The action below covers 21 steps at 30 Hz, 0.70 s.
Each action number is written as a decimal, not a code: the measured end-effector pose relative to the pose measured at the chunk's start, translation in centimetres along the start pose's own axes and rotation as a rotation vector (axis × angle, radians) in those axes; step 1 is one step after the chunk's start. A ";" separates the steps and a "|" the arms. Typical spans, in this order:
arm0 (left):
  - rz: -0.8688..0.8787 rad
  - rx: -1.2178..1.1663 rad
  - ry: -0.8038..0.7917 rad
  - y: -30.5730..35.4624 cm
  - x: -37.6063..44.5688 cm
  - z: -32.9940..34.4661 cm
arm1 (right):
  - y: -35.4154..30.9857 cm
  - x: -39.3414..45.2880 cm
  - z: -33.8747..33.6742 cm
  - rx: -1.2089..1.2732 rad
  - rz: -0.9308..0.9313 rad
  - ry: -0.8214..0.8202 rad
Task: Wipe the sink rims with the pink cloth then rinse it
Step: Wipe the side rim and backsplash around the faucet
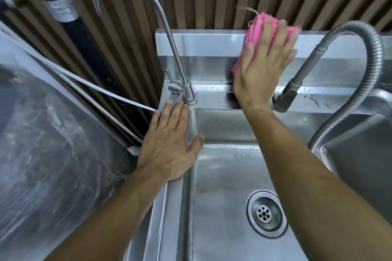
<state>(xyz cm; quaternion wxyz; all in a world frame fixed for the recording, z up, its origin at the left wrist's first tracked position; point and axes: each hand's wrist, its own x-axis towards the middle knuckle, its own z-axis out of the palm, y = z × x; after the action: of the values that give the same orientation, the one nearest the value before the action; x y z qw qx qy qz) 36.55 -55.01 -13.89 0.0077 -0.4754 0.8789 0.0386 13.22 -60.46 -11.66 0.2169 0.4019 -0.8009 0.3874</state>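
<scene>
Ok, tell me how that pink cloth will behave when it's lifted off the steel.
The pink cloth is probably floppy: it lies bunched in folds under the flat right hand. Likely light, and it may cling, since droplets show on the sink rim.

Pink cloth [257, 27], folded and ribbed, pressed flat against the steel backsplash above the sink's [224, 176] back rim, a frayed brown string trailing from its top corner. Partly covered by a flat palm. Sink stainless, wet-streaked, round drain [266, 213] at bottom right of the basin.
</scene>
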 end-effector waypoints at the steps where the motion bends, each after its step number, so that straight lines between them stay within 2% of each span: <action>1: 0.002 0.001 -0.005 0.0 0.0 0.0 | -1.1 -0.2 0.4 -0.024 0.030 0.011; 3: 0.001 0.006 -0.016 0.0 0.0 0.1 | -3.6 -1.1 0.9 -0.073 -0.138 -0.039; 6: -0.005 0.001 -0.007 -0.1 0.1 0.0 | -4.3 -3.1 1.3 -0.092 -0.604 -0.192; 7: -0.005 0.004 -0.003 0.0 0.1 -0.1 | -3.5 -3.2 1.3 -0.079 -0.638 -0.205; 8: -0.005 0.006 -0.001 0.0 0.1 -0.2 | -2.6 -2.9 1.2 -0.043 -0.581 -0.185; 9: -0.005 0.005 -0.004 0.1 0.1 -0.2 | -1.9 -2.6 0.9 0.008 -0.439 -0.139; 12: -0.005 0.013 -0.007 0.2 0.1 -0.3 | 0.1 -0.7 0.0 0.218 0.159 0.064; 13: -0.005 0.007 -0.006 0.1 0.1 -0.3 | 0.4 0.1 -0.1 0.295 0.300 0.129; 19: 0.000 0.005 -0.007 0.0 0.0 -0.3 | -1.3 2.6 -0.2 0.640 0.751 0.398; 21: 0.008 0.012 -0.005 -0.1 0.1 -0.2 | -1.4 3.2 -0.1 0.668 0.859 0.456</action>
<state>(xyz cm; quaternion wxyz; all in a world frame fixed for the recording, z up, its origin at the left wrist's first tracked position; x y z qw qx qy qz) 36.59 -55.15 -13.75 0.0124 -0.4718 0.8809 0.0346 12.50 -62.43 -8.86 0.0692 -0.0054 -0.6596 0.7484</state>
